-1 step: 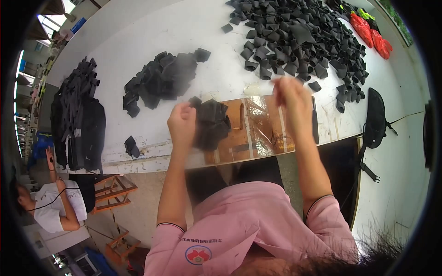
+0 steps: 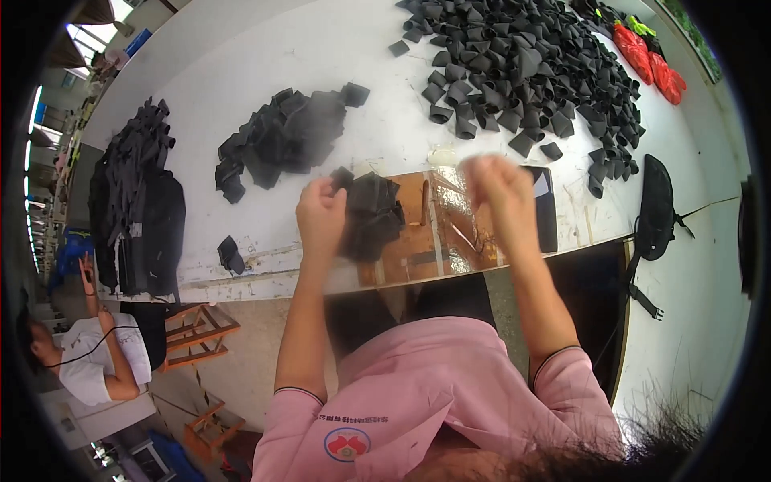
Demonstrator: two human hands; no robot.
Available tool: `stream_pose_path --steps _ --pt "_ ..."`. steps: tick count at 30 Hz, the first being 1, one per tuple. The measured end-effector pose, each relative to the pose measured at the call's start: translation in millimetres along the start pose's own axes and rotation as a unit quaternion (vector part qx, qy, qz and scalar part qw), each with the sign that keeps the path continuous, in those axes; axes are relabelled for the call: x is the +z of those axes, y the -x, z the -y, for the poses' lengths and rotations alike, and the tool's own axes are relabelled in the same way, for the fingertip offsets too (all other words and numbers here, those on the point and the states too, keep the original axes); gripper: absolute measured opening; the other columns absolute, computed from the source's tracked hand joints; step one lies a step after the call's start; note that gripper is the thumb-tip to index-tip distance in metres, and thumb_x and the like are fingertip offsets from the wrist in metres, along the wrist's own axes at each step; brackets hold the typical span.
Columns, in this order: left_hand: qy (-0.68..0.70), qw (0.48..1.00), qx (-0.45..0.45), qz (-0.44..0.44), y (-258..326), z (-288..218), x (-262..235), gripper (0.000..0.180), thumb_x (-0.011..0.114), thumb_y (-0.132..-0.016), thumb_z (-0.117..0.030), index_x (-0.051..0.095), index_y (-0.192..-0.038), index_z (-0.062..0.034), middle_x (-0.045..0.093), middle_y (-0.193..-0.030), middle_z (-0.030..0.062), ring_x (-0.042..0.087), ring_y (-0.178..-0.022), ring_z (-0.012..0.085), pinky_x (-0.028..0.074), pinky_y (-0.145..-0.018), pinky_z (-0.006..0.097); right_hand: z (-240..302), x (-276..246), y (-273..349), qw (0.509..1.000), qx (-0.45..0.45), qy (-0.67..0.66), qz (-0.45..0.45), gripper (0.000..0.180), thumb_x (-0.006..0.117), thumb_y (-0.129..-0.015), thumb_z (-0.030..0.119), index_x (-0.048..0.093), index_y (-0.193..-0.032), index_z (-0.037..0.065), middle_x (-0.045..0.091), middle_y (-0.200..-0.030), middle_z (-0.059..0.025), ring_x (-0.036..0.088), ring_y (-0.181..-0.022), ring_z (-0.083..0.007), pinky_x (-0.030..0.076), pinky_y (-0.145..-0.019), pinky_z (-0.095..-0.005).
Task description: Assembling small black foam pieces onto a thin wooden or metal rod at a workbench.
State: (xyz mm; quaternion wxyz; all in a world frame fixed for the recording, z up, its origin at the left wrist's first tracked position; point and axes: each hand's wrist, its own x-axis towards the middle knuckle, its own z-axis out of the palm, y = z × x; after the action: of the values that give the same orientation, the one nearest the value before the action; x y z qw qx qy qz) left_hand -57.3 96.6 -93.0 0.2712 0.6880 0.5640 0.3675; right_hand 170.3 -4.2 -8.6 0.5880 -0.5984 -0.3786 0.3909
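Observation:
My left hand (image 2: 321, 215) is closed on a bundle of black fabric pieces (image 2: 373, 213), held just above the front edge of the white table (image 2: 241, 56). My right hand (image 2: 498, 189) hovers to the right of the bundle over a brown board under a shiny clear sheet (image 2: 450, 233). That hand is blurred by motion, its fingers curled, and whether it holds anything does not show. A dark flat panel (image 2: 548, 210) lies beside it.
A large heap of black pieces (image 2: 522, 64) fills the far right and a smaller pile (image 2: 281, 136) lies far left. Stacked black fabric (image 2: 136, 201), one loose piece (image 2: 230, 255), a hanging black bag (image 2: 654, 209), red items (image 2: 650, 56), a seated person (image 2: 88, 361).

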Motion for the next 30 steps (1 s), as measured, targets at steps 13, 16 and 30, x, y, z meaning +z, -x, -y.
stream_pose_path --steps 13,16,30 --pt "-0.061 0.95 0.288 -0.103 21 -26 -23 0.017 0.06 -0.069 0.008 0.062 -0.083 -0.0013 0.056 -0.089 0.0116 0.057 -0.071 0.022 0.048 -0.06 0.027 -28 60 48 0.985 0.058 -0.014 0.164 0.027 0.055 -0.084 0.021 0.059 -0.086 -0.006 0.056 -0.062 -0.0055 0.052 -0.055 -0.0118 0.043 -0.051 -0.026" --pt "-0.071 0.917 0.389 -0.043 56 -46 -28 0.02 0.063 -0.067 0.008 0.062 -0.083 -0.0033 0.056 -0.091 0.0118 0.057 -0.07 0.0214 0.048 -0.059 0.027 -37 74 41 0.962 0.154 -0.191 0.124 0.027 0.055 -0.084 0.025 0.057 -0.087 -0.002 0.058 -0.069 -0.0029 0.052 -0.055 -0.0083 0.043 -0.051 -0.0213" --pt "0.505 0.779 -0.265 0.259 76 -82 -41 0.014 0.055 -0.083 -0.014 0.057 -0.088 -0.0014 0.059 -0.07 0.0039 0.052 -0.056 0.0093 0.039 -0.05 0.021 -26 43 52 0.832 0.269 -0.391 0.287 0.021 0.058 -0.083 0.021 0.058 -0.09 0.001 0.061 -0.072 -0.0077 0.055 -0.057 -0.0108 0.04 -0.048 -0.0206"
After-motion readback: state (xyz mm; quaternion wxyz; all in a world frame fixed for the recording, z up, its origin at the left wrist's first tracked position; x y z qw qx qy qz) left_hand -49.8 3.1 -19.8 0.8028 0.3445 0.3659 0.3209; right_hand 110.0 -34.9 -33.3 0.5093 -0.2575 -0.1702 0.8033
